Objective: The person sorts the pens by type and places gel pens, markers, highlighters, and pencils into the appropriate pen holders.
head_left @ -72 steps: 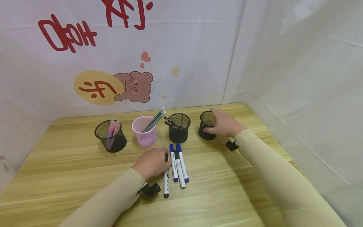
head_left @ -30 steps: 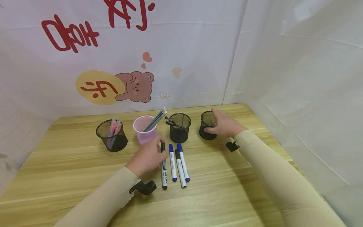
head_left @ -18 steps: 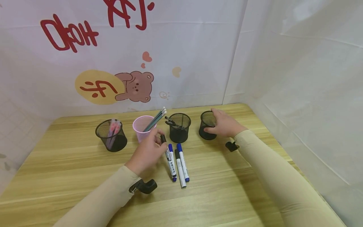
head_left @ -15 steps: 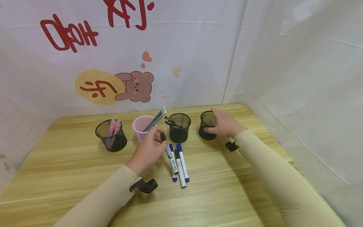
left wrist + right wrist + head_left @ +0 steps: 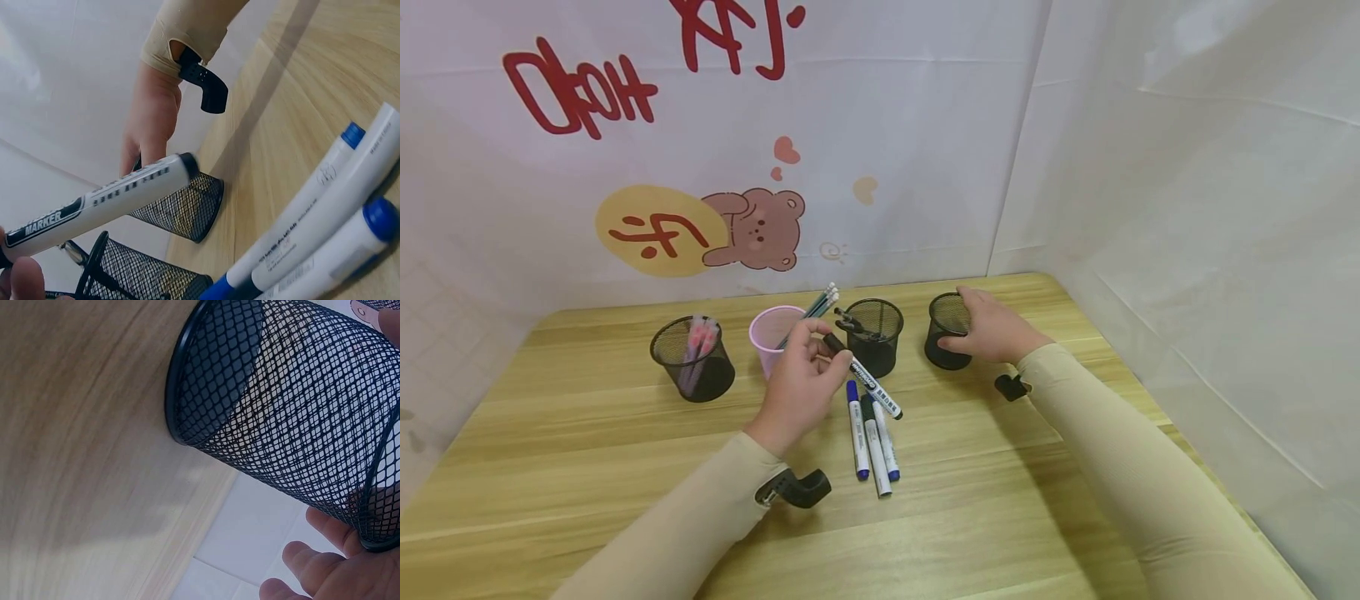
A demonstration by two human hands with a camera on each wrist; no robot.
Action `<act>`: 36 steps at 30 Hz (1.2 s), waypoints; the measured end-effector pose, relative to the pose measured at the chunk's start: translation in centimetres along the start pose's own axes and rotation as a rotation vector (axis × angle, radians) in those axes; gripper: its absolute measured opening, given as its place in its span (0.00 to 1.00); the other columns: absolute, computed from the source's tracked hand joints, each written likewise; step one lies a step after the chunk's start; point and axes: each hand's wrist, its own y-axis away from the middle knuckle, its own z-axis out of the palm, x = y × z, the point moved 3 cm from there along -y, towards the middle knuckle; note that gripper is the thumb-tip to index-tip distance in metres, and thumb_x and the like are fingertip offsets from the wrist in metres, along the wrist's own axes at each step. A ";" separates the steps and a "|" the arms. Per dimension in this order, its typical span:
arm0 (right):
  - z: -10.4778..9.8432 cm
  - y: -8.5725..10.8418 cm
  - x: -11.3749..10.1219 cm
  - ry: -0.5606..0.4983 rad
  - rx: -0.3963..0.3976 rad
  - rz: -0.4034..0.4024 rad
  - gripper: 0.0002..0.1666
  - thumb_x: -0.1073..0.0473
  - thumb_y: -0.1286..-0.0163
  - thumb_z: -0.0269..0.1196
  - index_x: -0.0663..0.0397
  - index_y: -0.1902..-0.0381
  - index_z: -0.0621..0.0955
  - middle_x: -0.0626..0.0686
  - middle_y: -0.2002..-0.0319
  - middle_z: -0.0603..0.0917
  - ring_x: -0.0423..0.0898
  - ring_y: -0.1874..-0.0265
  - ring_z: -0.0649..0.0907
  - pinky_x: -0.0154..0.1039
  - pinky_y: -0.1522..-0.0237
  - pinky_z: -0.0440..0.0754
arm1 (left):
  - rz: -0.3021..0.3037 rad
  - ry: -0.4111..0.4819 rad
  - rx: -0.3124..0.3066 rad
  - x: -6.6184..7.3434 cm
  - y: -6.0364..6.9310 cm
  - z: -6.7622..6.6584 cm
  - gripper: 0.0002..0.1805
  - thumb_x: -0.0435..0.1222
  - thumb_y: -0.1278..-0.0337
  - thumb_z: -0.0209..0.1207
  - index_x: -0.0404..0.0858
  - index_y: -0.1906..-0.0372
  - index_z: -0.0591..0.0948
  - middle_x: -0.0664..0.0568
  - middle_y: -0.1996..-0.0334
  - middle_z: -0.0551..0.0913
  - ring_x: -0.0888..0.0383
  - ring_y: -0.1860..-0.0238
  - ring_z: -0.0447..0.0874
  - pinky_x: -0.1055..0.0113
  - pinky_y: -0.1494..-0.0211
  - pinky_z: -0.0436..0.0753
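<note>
My left hand (image 5: 805, 387) pinches a whiteboard marker (image 5: 878, 390) with a white barrel by its black-capped end, the barrel slanting down to the right above the table. In the left wrist view the lettering on this marker (image 5: 106, 209) shows, with only fingertips at the lower left. Below it, a group of markers lies on the wood: a blue-capped marker (image 5: 858, 442), a black-capped marker (image 5: 876, 458) and another blue-capped one partly covered. My right hand (image 5: 996, 329) grips a black mesh pen cup (image 5: 947, 343) upright at the rim, thumb and fingers on opposite sides (image 5: 294, 406).
Left of the gripped cup stand a black mesh cup (image 5: 874, 357) with black pens, a pink mesh cup (image 5: 767, 333) with pencils, partly behind my left hand, and a black cup (image 5: 707, 379) with pink-patterned pens. White cloth walls (image 5: 1210, 250) border the wooden table (image 5: 970, 517).
My left hand has lifted the black-capped marker off the table, tilting it and carrying it up and right over the other markers. My right hand stays on the cup.
</note>
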 end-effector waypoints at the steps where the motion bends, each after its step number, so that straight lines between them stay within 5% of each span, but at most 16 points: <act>1: 0.0 0.0 0.0 0.000 0.003 -0.002 0.67 0.33 0.36 0.70 0.66 0.17 0.52 0.67 0.20 0.62 0.63 0.20 0.64 0.59 0.20 0.64 | 0.004 0.012 0.010 0.1 0.0 0.1 0.20 0.31 0.28 0.61 0.39 0.39 0.68 0.43 0.63 0.82 0.55 0.69 0.77 0.70 0.66 0.79; 11: 0.0 0.0 0.0 -0.001 0.014 -0.009 0.67 0.34 0.37 0.72 0.66 0.17 0.52 0.67 0.20 0.63 0.63 0.20 0.65 0.60 0.20 0.65 | 0.075 0.135 0.113 1.0 -0.5 0.9 0.22 0.29 0.26 0.59 0.31 0.37 0.63 0.40 0.57 0.80 0.53 0.66 0.81 0.71 0.62 0.85; 25: 0.2 -0.1 0.3 -0.007 0.015 -0.008 0.68 0.33 0.37 0.71 0.66 0.17 0.52 0.67 0.20 0.62 0.64 0.20 0.65 0.61 0.21 0.66 | 0.193 0.194 0.286 1.6 -1.5 1.9 0.21 0.27 0.27 0.59 0.28 0.39 0.63 0.38 0.56 0.79 0.57 0.68 0.81 0.73 0.62 0.85; 36: 0.1 0.0 0.1 -0.018 0.017 -0.008 0.67 0.35 0.37 0.71 0.67 0.18 0.52 0.68 0.21 0.63 0.64 0.22 0.66 0.61 0.22 0.67 | 0.211 0.179 0.338 2.0 -3.0 3.4 0.19 0.30 0.26 0.60 0.30 0.41 0.65 0.40 0.58 0.80 0.56 0.72 0.80 0.72 0.65 0.84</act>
